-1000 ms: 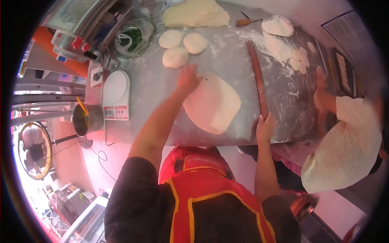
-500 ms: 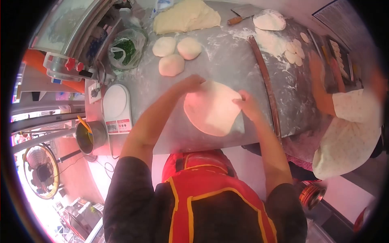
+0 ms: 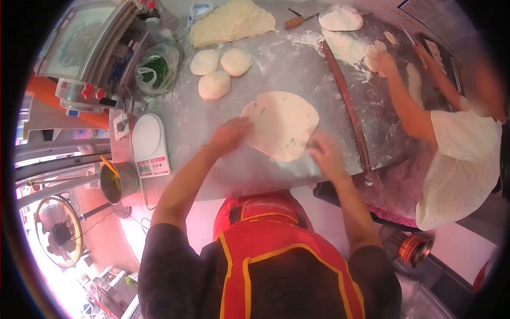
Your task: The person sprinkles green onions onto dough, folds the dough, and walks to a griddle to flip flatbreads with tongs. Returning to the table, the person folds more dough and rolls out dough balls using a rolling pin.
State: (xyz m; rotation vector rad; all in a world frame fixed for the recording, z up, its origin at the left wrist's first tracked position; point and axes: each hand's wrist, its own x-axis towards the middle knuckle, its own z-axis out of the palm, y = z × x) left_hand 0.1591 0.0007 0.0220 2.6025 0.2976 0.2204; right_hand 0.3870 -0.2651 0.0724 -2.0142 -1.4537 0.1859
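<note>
A flat, roughly round dough sheet [image 3: 281,125] with a few green flecks lies on the metal table in front of me. At its left edge is my left hand [image 3: 234,134], fingers stretched toward the dough and touching or nearly touching the rim. My right hand [image 3: 324,151], a little blurred, is at the lower right edge with its fingers apart. Neither hand grips the sheet. Beyond it sit three dough rounds [image 3: 214,85], close together. To the right lies a long wooden rolling pin [image 3: 345,101].
A large dough slab [image 3: 231,24] and a wooden-handled scraper [image 3: 295,21] lie at the back. On the left are a bag of chopped greens [image 3: 156,69], a white scale [image 3: 150,141] and a metal pot [image 3: 118,183]. A co-worker [image 3: 462,143] handles small dough pieces [image 3: 374,56] at right.
The dough sheet, held at its edges by both hands before, now lies flat with green flecks showing. Both hands have let go and moved lower. The co-worker's hand has reached the small dough pieces.
</note>
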